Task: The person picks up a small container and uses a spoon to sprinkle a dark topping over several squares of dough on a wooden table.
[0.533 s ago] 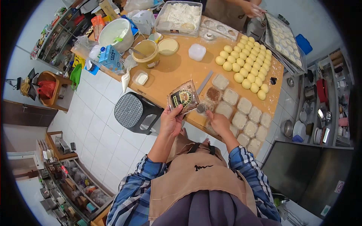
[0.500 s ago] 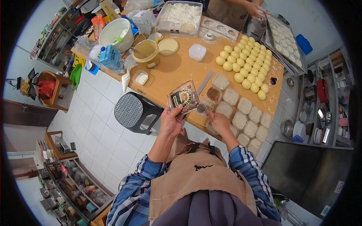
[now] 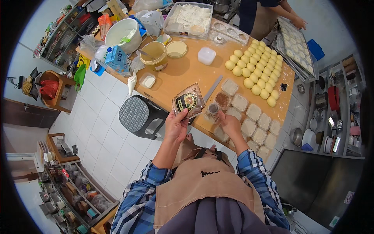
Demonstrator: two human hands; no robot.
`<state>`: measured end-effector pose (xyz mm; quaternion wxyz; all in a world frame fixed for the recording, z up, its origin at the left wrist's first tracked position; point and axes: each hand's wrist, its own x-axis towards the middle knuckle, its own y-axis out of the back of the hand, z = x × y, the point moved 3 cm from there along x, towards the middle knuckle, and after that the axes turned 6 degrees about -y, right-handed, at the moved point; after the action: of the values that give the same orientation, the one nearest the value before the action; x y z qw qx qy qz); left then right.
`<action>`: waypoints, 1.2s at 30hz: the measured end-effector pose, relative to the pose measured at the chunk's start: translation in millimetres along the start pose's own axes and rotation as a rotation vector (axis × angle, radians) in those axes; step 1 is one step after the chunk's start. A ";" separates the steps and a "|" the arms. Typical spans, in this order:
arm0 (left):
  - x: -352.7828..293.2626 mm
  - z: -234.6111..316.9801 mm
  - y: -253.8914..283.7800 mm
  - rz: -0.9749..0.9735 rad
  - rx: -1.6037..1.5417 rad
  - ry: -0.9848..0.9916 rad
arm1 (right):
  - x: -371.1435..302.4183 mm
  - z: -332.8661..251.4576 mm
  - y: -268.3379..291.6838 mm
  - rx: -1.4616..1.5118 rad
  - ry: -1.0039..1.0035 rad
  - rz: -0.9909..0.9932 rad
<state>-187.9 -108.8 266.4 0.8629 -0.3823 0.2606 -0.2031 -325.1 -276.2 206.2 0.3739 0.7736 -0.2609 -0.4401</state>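
While the left hand [image 3: 177,126] pinches a brown packet [image 3: 189,100] between its thumb and fingers, the right hand [image 3: 230,125] grips a small round sieve [image 3: 213,108], though you cannot tell just how its fingers curl. The packet is at the near edge of the wooden table [image 3: 187,72], to the left of the sieve. The sieve is over a small clear tub [image 3: 210,120], and it is hard to see if they touch. Just behind it sits a square tub with brown powder [image 3: 223,100] on top. More pale-topped tubs [image 3: 248,135] sit in rows to the right. A flat metal blade [image 3: 213,86] lies behind the packet. Past the tubs, lots of yellow dough balls [image 3: 256,70] sit close together. Over on the left, a white piping bag [image 3: 133,84] hangs over the table edge, near a little box of white cream [image 3: 148,81]. Across the table, another person's hand [image 3: 299,22] is near a stack of trays [image 3: 297,69]
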 end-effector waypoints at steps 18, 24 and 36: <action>0.2 -9.4 -2.9 0.014 0.000 0.016 | -21.5 5.9 -1.2 -0.058 0.103 -0.004; -1.9 -11.1 -0.3 0.015 -0.002 0.009 | -23.7 19.4 -2.6 -0.007 0.059 -0.032; -3.7 -11.2 -3.4 0.018 0.024 0.006 | -15.6 32.5 -2.3 0.031 0.001 -0.005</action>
<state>-198.0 -115.1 263.7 0.8685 -0.3688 0.2644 -0.1996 -360.8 -274.7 201.1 0.3611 0.7802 -0.2652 -0.4365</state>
